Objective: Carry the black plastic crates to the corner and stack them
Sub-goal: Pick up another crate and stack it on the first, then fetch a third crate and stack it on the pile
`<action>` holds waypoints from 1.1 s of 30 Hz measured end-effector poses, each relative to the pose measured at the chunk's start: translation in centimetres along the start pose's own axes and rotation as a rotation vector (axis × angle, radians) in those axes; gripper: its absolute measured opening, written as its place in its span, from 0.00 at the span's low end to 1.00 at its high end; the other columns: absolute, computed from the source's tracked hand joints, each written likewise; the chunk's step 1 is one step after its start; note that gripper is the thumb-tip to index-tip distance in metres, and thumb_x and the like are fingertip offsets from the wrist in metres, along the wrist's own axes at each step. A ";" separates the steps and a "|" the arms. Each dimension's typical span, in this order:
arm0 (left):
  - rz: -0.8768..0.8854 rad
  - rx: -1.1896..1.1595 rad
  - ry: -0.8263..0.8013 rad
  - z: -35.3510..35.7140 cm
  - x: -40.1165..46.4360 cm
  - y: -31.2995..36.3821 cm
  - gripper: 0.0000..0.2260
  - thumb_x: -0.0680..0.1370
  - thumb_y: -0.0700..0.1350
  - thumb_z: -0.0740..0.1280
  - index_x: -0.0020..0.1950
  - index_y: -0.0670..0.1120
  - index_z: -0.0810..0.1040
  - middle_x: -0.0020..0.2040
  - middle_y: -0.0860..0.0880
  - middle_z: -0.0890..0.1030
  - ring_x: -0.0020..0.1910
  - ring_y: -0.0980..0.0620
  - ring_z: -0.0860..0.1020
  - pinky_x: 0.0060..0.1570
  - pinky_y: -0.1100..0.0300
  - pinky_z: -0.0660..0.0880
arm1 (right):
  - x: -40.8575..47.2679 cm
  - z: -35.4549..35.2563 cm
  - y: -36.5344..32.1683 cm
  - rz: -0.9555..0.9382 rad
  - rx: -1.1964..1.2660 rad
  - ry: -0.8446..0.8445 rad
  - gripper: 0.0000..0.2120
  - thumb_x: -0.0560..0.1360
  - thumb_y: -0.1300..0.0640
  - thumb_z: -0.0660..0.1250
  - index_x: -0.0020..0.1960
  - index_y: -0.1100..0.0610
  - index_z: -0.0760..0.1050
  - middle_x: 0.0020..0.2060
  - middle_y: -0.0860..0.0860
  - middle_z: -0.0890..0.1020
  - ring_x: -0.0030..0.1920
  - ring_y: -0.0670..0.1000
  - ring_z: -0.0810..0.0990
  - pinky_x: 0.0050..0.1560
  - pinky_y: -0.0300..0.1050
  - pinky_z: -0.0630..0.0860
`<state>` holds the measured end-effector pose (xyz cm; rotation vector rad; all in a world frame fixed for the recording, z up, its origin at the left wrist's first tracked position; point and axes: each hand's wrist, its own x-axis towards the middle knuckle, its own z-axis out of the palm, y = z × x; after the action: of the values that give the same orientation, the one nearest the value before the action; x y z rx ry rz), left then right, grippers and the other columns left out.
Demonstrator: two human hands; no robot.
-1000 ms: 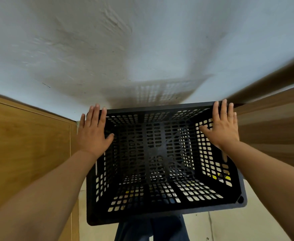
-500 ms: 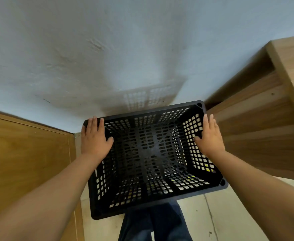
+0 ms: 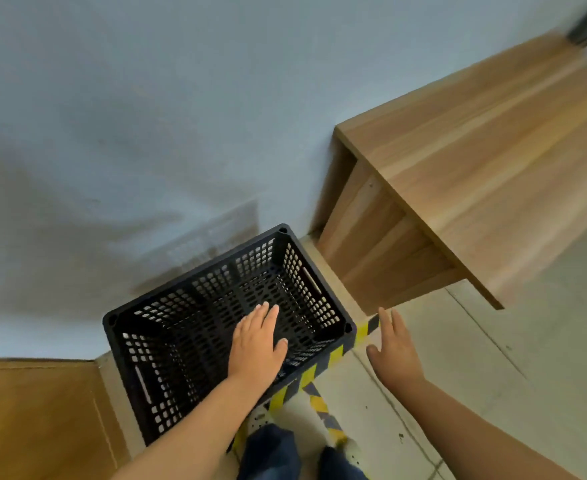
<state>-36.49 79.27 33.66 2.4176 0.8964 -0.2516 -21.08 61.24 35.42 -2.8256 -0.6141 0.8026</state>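
A black plastic crate with perforated walls stands on the floor against the pale wall, in the corner between a wooden panel on the left and a wooden table on the right. I cannot tell whether another crate sits beneath it. My left hand hovers over the crate's open top with fingers spread, holding nothing. My right hand is to the right of the crate, above the floor, palm open and apart from the crate.
A wooden table juts out from the wall at the right. A wooden panel fills the lower left. Yellow-and-black striped tape runs along the floor beside the crate. My legs and shoes show at the bottom.
Both hands gripped the crate's side rims earlier. The crate has gone down to the floor in the corner, and both hands have let go and lifted away.
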 end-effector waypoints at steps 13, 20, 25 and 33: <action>0.315 0.009 -0.032 0.2 -7.3 15.6 0.26 0.79 0.49 0.59 0.76 0.50 0.56 0.77 0.50 0.56 0.76 0.47 0.54 0.71 0.52 0.58 | -15.1 -5.0 13.1 0.202 0.236 0.264 0.36 0.77 0.57 0.60 0.77 0.56 0.43 0.76 0.53 0.53 0.74 0.53 0.56 0.72 0.44 0.57; 0.544 0.043 -0.113 5.7 -17.5 25.2 0.26 0.79 0.47 0.60 0.76 0.51 0.56 0.77 0.50 0.55 0.75 0.48 0.56 0.70 0.53 0.60 | -28.7 -4.0 25.8 0.396 0.317 0.359 0.35 0.76 0.58 0.61 0.77 0.57 0.45 0.75 0.55 0.55 0.74 0.55 0.56 0.71 0.46 0.57; 0.701 0.047 -0.177 10.7 -24.3 30.8 0.26 0.78 0.46 0.60 0.76 0.50 0.57 0.77 0.48 0.57 0.75 0.48 0.55 0.72 0.52 0.58 | -38.9 -2.2 34.4 0.573 0.362 0.427 0.35 0.77 0.58 0.60 0.77 0.59 0.45 0.76 0.55 0.54 0.75 0.55 0.56 0.71 0.46 0.58; 0.948 0.140 -0.317 17.7 -33.2 39.2 0.27 0.78 0.46 0.59 0.76 0.49 0.56 0.77 0.48 0.56 0.74 0.47 0.57 0.72 0.54 0.58 | -52.5 1.9 43.2 0.870 0.499 0.519 0.34 0.77 0.58 0.61 0.77 0.60 0.47 0.75 0.56 0.56 0.74 0.56 0.57 0.72 0.47 0.58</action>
<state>-36.04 26.66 47.23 2.5353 -0.4416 -0.3153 -47.76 0.02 48.21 -2.5607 0.8157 0.1977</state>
